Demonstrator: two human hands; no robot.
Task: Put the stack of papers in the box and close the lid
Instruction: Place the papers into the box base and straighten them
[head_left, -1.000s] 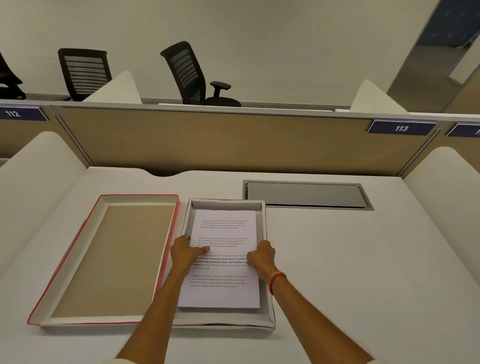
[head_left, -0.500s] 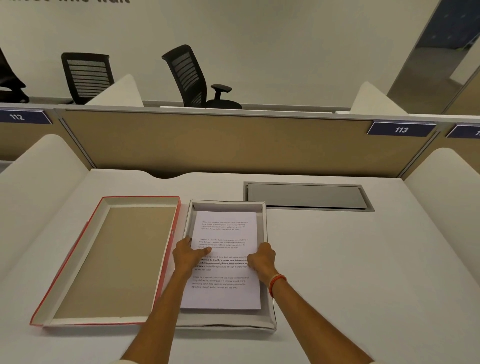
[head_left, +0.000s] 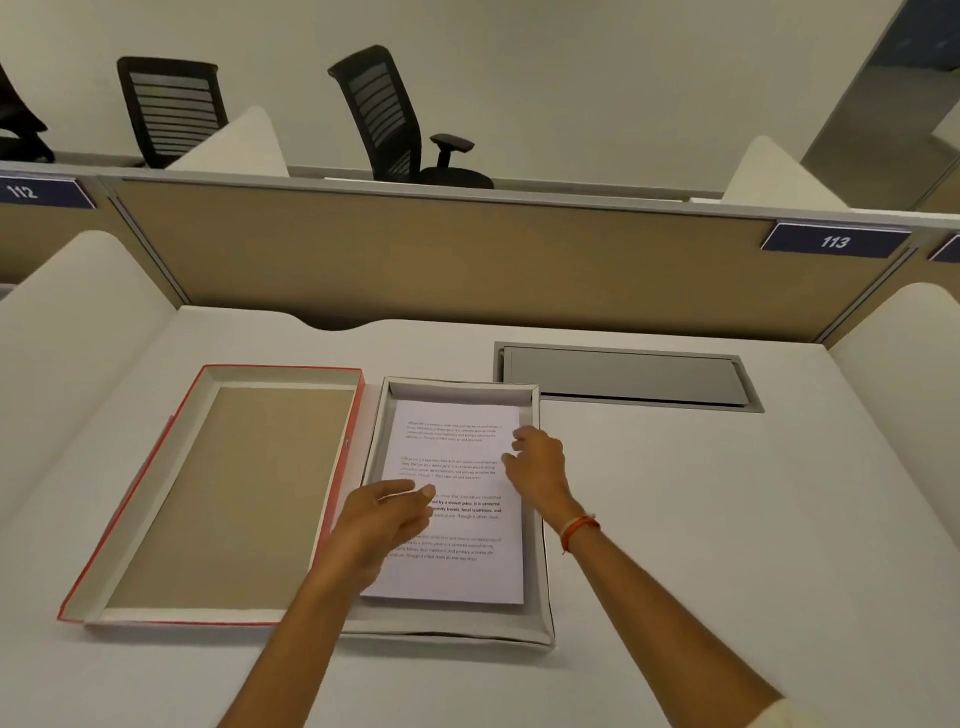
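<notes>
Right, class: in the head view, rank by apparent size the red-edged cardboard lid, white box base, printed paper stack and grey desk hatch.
1. Red-edged cardboard lid, largest.
2. White box base.
3. Printed paper stack.
4. Grey desk hatch, which looks smallest, though it lies farther from the camera, so its rank against the stack is unsure.

I see the stack of papers (head_left: 457, 499) lying in the box (head_left: 540, 566), under both hands. My left hand (head_left: 387, 519) is over its near-left part, my right hand (head_left: 535, 462) farther back on its right edge. The lid (head_left: 208, 499) lies just left of my left hand, beside the box, on the desk (head_left: 727, 519).
</notes>
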